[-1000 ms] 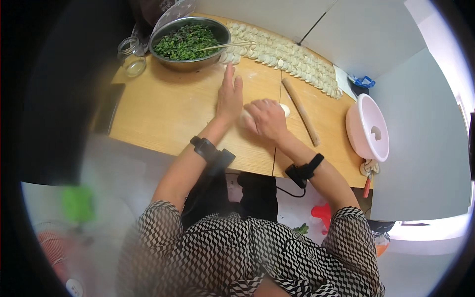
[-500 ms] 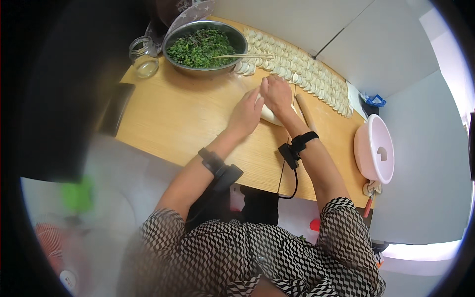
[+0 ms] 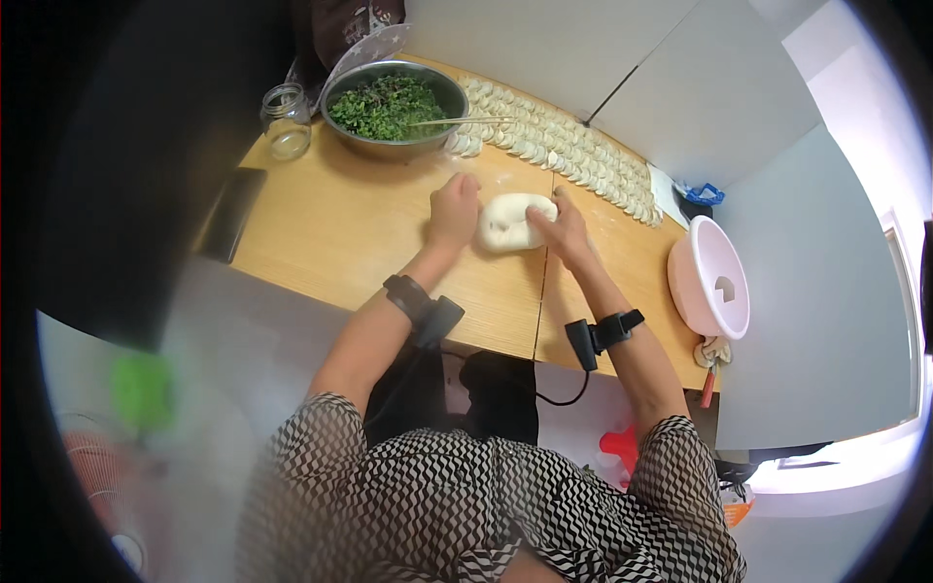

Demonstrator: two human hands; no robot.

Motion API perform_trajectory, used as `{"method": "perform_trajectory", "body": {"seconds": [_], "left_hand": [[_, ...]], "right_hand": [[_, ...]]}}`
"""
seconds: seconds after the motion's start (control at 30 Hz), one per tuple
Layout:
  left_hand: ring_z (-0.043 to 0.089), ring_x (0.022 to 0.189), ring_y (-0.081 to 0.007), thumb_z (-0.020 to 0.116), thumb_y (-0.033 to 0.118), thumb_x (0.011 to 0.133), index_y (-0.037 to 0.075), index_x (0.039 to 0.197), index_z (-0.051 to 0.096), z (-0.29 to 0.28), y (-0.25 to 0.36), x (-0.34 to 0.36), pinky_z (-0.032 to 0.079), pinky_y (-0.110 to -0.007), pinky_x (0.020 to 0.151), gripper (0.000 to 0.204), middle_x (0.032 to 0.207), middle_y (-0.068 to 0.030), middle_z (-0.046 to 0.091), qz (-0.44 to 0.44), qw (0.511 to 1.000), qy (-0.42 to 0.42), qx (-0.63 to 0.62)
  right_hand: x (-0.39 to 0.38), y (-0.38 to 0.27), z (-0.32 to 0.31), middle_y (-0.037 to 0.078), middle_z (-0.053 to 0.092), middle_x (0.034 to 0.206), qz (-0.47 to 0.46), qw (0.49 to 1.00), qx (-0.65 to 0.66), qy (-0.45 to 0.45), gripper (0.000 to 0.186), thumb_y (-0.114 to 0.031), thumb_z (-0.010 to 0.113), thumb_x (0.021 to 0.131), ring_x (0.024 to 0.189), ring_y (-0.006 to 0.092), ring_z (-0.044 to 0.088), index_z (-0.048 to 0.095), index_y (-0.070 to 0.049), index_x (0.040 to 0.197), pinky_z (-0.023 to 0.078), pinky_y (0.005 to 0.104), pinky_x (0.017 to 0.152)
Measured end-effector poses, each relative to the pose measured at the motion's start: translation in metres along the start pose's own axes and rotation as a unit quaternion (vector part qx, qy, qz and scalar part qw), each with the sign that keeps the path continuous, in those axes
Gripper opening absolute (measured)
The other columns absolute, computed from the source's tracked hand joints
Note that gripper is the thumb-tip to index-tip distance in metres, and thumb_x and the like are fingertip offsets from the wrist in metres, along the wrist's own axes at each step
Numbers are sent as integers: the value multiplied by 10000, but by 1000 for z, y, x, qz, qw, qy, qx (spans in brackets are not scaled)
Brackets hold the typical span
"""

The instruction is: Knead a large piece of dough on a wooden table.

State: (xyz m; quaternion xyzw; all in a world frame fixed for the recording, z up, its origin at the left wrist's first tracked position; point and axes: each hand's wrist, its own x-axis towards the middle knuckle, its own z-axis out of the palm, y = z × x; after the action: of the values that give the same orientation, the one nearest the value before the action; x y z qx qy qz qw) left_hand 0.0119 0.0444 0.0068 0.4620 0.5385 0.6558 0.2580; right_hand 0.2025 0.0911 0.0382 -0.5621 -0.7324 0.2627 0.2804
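Note:
A pale lump of dough (image 3: pixel 505 236) lies on the wooden table, a dent pressed into its surface. My right hand (image 3: pixel 569 233) grips its right end, thumb on top and fingers round the far side. Just left of the dough, my left hand (image 3: pixel 454 211) is curled into a fist, with nothing visible in it. Behind them, rows of folded dumplings (image 3: pixel 573 155) line the table's back edge. A metal bowl (image 3: pixel 389 151) holds chopped greens (image 3: pixel 384 107), with chopsticks (image 3: pixel 457 121) resting across its right rim.
An open glass jar (image 3: pixel 288 131) stands left of the bowl. On the right are a pink basin (image 3: pixel 685 277) and a red-handled tool (image 3: pixel 708 387) by the table edge. A blue plastic bag (image 3: pixel 705 194) lies at the back right. Black bands with cables circle both my forearms.
My hands have come apart: the left drew back left off the dough and curled into a fist. The right moved to the dough's right end. More of the dough shows now.

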Motion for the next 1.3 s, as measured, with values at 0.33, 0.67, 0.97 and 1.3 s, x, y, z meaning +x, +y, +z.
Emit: {"method": "perform_trajectory", "body": {"seconds": [0.33,0.67,0.97,1.3], "left_hand": [[528,550,-170,428,236,955,2,827,620,-3,-15,9,417,-336,541,328,578,-83,512,123,983,138,14],[420,444,-58,386,237,996,13,825,578,-5,-5,-3,342,-250,441,341,472,6,428,60,991,109,-49],[401,444,-49,386,244,1002,11,825,575,-8,16,-10,337,-229,452,349,476,21,432,25,990,128,-60],[401,449,-50,412,259,991,26,813,592,-5,-15,5,325,-238,443,344,492,32,420,95,980,178,4]], "right_hand": [[-20,-71,12,165,600,965,-283,952,-100,-55,403,-378,705,760,906,320,571,643,-28,949,455,427,793],[-90,-76,35,104,549,938,-435,874,-200,83,153,-117,624,761,860,304,543,578,-67,898,444,394,743],[-1,-67,65,207,625,672,-172,958,-224,44,418,-290,429,927,601,389,617,630,-3,700,500,491,578],[0,-58,63,209,626,735,-197,963,-176,54,420,-348,437,942,702,396,609,627,-28,747,485,491,663]]}}
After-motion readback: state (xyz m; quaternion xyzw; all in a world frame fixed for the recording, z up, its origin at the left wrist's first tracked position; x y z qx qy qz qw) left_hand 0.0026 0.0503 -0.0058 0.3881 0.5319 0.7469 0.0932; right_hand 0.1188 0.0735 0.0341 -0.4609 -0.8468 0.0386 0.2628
